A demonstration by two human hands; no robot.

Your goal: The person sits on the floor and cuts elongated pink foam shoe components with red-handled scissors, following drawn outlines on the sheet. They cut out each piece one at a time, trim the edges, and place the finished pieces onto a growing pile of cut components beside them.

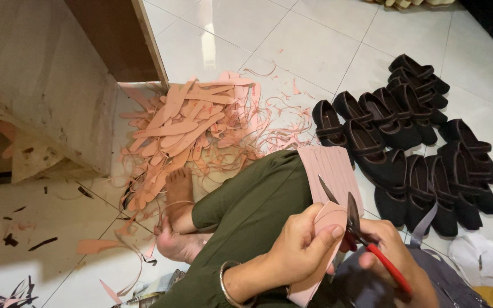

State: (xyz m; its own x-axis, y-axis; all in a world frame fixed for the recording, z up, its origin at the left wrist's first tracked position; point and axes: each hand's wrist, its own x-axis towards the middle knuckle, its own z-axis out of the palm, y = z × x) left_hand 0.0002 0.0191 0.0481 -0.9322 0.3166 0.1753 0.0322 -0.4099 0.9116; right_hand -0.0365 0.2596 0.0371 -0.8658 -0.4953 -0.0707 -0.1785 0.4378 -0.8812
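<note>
Scissors (366, 234) with red handles are clamped in the grip of the right hand (395, 262), blades parted around the edge of a pink insole piece (327, 219), which is pinched in the closed grip of the left hand (303, 245) above the lap. The left thumb (329, 235) is seen just beside the open blades, so a nick could be judged likely if the piece were turned too quickly; a crooked edge could also result, since the thin sheet is held in the air without support and may flex. A ribbed pink sheet (332, 165) is laid across the knee close behind the blades and could be caught by them. A heap of pink cut-outs and trimmings (189, 125) is spread on the tiled floor (292, 40) beside the bare feet (178, 228), and rows of black shoes (412, 148) are set near on the right, leaving little room.
</note>
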